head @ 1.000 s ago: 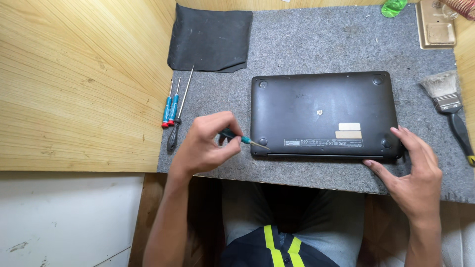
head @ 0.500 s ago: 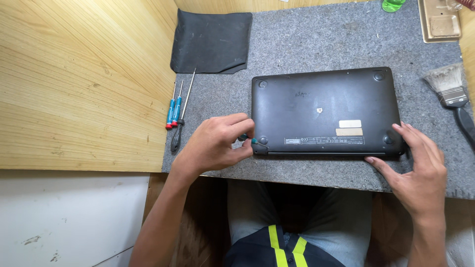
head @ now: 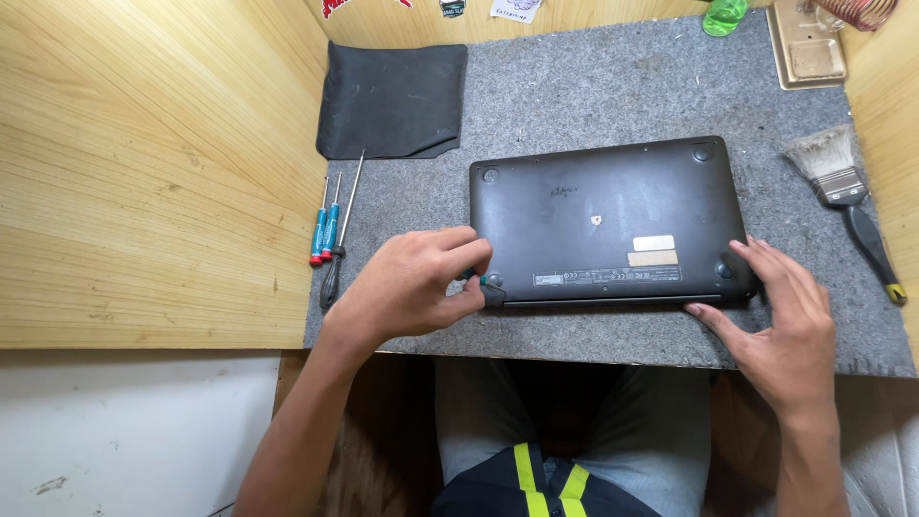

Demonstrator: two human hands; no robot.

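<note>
Laptop (head: 608, 225) lies base-up, mid grey felt surface (head: 593, 86). Left hand (head: 412, 287) at its near-left corner, grip closed round a small screwdriver w/ green collar (head: 485, 283), tip at the corner screw. Right hand (head: 780, 316) open, fingers spread, bracing near-right corner. Three screwdrivers (head: 330, 235) lie left, black cloth (head: 392, 101) far-left, paintbrush (head: 847, 196) right.

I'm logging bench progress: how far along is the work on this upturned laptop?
Done: the black laptop lies base-up on the grey mat. In hand: the left hand holds a small screwdriver at its near left corner; the right hand steadies the near right corner. Left: the base cover is not yet off; three spare screwdrivers lie unused.
</note>
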